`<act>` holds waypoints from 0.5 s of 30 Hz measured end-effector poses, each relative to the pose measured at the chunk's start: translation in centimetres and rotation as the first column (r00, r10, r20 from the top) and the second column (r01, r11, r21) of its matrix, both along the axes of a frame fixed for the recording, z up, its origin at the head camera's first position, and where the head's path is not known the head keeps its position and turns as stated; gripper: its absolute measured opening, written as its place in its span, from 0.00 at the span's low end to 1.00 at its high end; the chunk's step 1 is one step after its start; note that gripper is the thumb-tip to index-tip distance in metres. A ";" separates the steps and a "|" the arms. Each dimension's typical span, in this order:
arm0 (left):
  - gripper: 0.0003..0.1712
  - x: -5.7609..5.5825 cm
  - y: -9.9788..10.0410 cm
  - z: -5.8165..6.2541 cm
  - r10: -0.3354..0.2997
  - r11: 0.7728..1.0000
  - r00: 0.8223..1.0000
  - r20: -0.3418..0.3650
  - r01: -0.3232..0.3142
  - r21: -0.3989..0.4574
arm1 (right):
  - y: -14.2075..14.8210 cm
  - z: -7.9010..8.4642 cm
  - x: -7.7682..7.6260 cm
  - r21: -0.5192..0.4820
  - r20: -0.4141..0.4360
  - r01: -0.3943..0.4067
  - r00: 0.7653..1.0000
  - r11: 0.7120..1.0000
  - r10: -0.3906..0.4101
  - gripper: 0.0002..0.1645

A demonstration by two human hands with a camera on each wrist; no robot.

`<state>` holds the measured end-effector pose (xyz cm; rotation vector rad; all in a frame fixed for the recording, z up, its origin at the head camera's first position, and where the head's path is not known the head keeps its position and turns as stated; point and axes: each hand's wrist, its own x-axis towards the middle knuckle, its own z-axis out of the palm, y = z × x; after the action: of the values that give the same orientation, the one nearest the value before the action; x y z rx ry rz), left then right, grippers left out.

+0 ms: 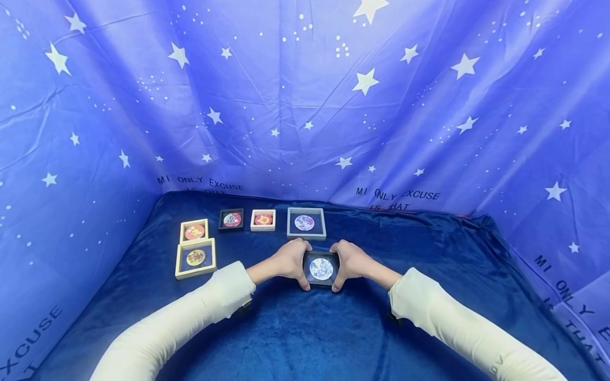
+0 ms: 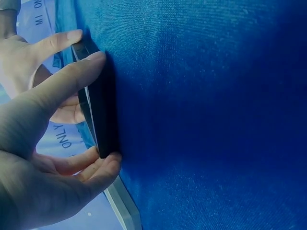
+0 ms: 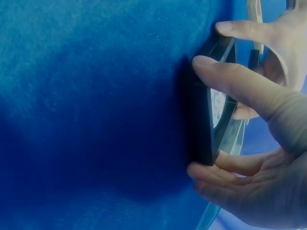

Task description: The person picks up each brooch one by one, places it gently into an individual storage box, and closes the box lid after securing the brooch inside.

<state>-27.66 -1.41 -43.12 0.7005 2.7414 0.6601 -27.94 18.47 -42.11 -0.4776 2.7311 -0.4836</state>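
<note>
Between both hands is a black square display frame (image 1: 321, 269) with a round silvery-white piece in its middle. My left hand (image 1: 289, 260) grips its left side, thumb at the near edge and fingers at the far edge. On the opposite side, my right hand (image 1: 353, 262) holds it the same way. The wrist views show the dark rim of the black frame (image 2: 101, 105) pinched between thumb and fingertips, close to the blue cloth. Just beyond the hands lies a grey display frame (image 1: 306, 236) holding a purple-patterned disc.
Left of the hands, a cream frame (image 1: 196, 274) with a yellow disc touches another cream frame (image 1: 181, 233) behind it. Farther back sit a small black frame (image 1: 232, 228) and a small pale frame (image 1: 263, 229). Blue velvet cloth (image 1: 305, 338) covers the table; starry curtains (image 1: 286, 106) surround it.
</note>
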 end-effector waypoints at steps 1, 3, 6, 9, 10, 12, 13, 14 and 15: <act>0.54 0.0 0.0 0.0 -0.001 1.000 1.000 -0.004 0.001 -0.001 | 0.0 -0.1 0.0 -0.004 -0.004 0.002 1.000 1.000 -0.002 0.56; 0.54 0.1 0.0 0.0 0.001 1.000 1.000 -0.006 -0.001 0.004 | 0.1 -0.1 0.1 -0.014 -0.015 -0.002 1.000 1.000 0.002 0.56; 0.54 0.2 0.0 0.0 0.004 1.000 1.000 -0.003 -0.004 0.018 | 0.1 -0.2 0.2 -0.023 -0.021 -0.002 1.000 1.000 0.001 0.56; 0.54 0.2 0.0 -0.1 0.005 1.000 1.000 -0.003 -0.004 0.028 | 0.1 -0.2 0.3 -0.020 -0.022 0.000 1.000 1.000 -0.001 0.57; 0.54 0.2 0.0 -0.1 0.005 1.000 1.000 -0.004 -0.005 0.028 | 0.2 -0.2 0.3 -0.018 -0.020 0.001 1.000 1.000 -0.001 0.57; 0.54 0.3 0.1 -0.2 0.007 1.000 1.000 -0.006 -0.007 0.025 | 0.2 -0.2 0.3 -0.014 -0.020 0.000 1.000 1.000 0.000 0.57; 0.54 0.3 0.1 -0.1 0.007 1.000 1.000 -0.008 -0.007 0.021 | 0.1 -0.1 0.3 -0.012 -0.017 -0.001 1.000 1.000 0.001 0.57; 0.54 0.3 0.1 -0.1 0.008 1.000 1.000 -0.009 -0.008 0.015 | 0.1 -0.1 0.4 -0.009 -0.015 -0.003 1.000 1.000 0.003 0.57; 0.54 0.4 0.2 -0.1 0.008 1.000 1.000 -0.011 -0.008 0.007 | 0.1 -0.1 0.3 -0.006 -0.013 -0.003 1.000 1.000 0.003 0.57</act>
<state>-27.29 -1.26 -43.18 0.6965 2.7548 0.6696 -27.60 18.59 -42.23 -0.4880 2.7415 -0.4899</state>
